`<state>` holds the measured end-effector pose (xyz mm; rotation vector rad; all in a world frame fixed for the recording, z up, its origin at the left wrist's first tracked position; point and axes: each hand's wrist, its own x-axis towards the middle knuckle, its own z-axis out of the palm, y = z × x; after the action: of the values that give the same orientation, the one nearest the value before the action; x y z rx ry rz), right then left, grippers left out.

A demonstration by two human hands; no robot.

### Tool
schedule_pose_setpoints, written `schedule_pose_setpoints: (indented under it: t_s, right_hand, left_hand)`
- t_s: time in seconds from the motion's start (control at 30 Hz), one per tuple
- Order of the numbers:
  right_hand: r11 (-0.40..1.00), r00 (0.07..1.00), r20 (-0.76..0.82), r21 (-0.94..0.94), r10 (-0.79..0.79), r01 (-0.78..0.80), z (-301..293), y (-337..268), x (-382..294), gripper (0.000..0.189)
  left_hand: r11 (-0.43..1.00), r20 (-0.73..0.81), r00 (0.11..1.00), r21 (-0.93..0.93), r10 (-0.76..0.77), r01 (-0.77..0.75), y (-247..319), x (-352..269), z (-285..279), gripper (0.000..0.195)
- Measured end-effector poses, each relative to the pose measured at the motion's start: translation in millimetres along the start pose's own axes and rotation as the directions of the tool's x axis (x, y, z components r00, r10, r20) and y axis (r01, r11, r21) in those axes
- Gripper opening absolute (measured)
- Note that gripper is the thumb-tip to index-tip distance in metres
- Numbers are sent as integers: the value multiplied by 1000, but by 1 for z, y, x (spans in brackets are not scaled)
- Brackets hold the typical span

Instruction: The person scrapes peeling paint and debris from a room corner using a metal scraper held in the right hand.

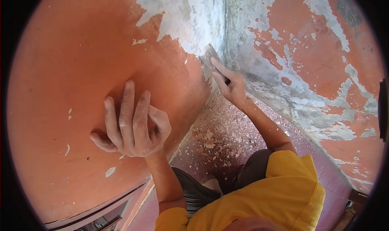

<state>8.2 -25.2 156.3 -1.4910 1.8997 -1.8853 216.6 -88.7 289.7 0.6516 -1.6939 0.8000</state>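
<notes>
My right hand (232, 86) grips a paint scraper (209, 56) with a broad, worn metal blade. Its blade lies against the left wall near the corner, at the ragged edge between orange paint (194, 68) and bared whitish plaster (202, 21). The index finger is stretched along the tool, and most of the handle is hidden in the fist. My left hand (133, 127) holds nothing. Its fingers are spread and bent back against or very close to the orange left wall (73, 76); I cannot tell whether the palm touches.
Paint flakes (218, 137) litter the reddish floor (328, 176) in the corner around my foot. The right wall (316, 58) has patchy orange paint and grey, stained plaster. A framed opening (103, 214) lies at lower left, and a dark wooden piece (354, 206) at lower right.
</notes>
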Motion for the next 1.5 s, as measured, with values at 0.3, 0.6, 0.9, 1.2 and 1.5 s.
schedule_pose_setpoints:
  t_s: [0.3, 0.6, 0.9, 1.2, 1.5]
  right_hand:
    - [1000, 999, -24, 2, -26, 26, 0, 1, 0, 44]
    - [980, 981, -30, -63, -192, 189, -2, 5, 5, 44]
    - [984, 986, -5, -75, -165, 164, 0, 0, 7, 44]
    - [994, 994, -41, 17, -105, 106, 8, 46, -24, 44]
    - [997, 997, 20, -24, -69, 69, 5, 57, -32, 43]
  left_hand:
    - [1000, 5, 1000, 6, 1, -1, 3, -2, 2, 18]
    - [998, -11, 998, 22, 60, -60, 2, 1, 4, 19]
    - [997, -6, 998, 47, 62, -61, -1, 1, 3, 18]
    - [997, -9, 997, 32, 74, -73, 2, 2, 5, 20]
    - [996, -5, 997, 40, 78, -78, 1, 4, 5, 20]
